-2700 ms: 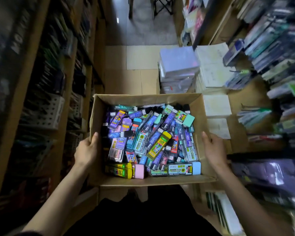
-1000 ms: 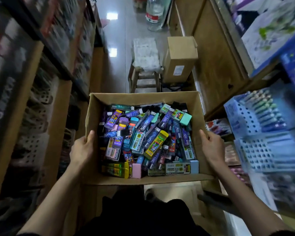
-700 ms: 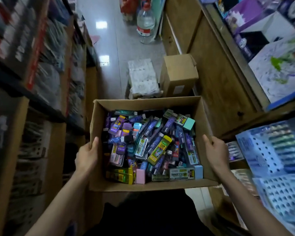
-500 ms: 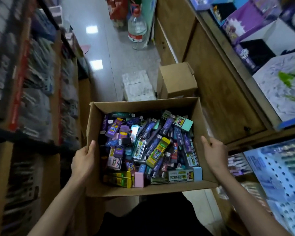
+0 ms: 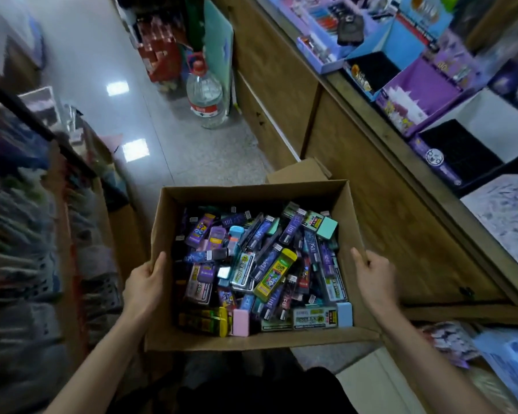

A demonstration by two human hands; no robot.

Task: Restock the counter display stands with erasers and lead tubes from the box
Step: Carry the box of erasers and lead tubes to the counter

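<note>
Where the thumbs hook the rim: each thumb lies over the top edge of a side wall, the other fingers hidden on the outside of the cardboard, so their spread cannot be told.
Left hand [image 5: 144,286]: closed on the left wall of the box, thumb pointing up along the edge.
Right hand [image 5: 373,277]: closed on the right wall, thumb likewise over the rim, palm flat to the outside.
Box [image 5: 251,191]: open brown cardboard, held level between both hands in front of the body, above the floor of the aisle.
Contents: a loose heap of small packets fills the bottom, lying at all angles and overlapping.
Erasers: a pink eraser [image 5: 240,322] stands against the near wall; a pale blue eraser [image 5: 344,314] sits in the near right corner; a mint eraser [image 5: 327,228] lies near the far right corner.
Lead tubes: a yellow-capped tube [image 5: 275,274] lies slantwise in the middle, with purple and blue tubes around it.
Counter [image 5: 401,222]: wooden, just right of the box.
Display stands [image 5: 413,85]: blue and purple cardboard trays on the counter top, well apart from the box.
Water bottle [image 5: 204,95]: upright on the floor farther down the aisle.
Shelves [image 5: 27,234]: left of the box, blurred.
</note>
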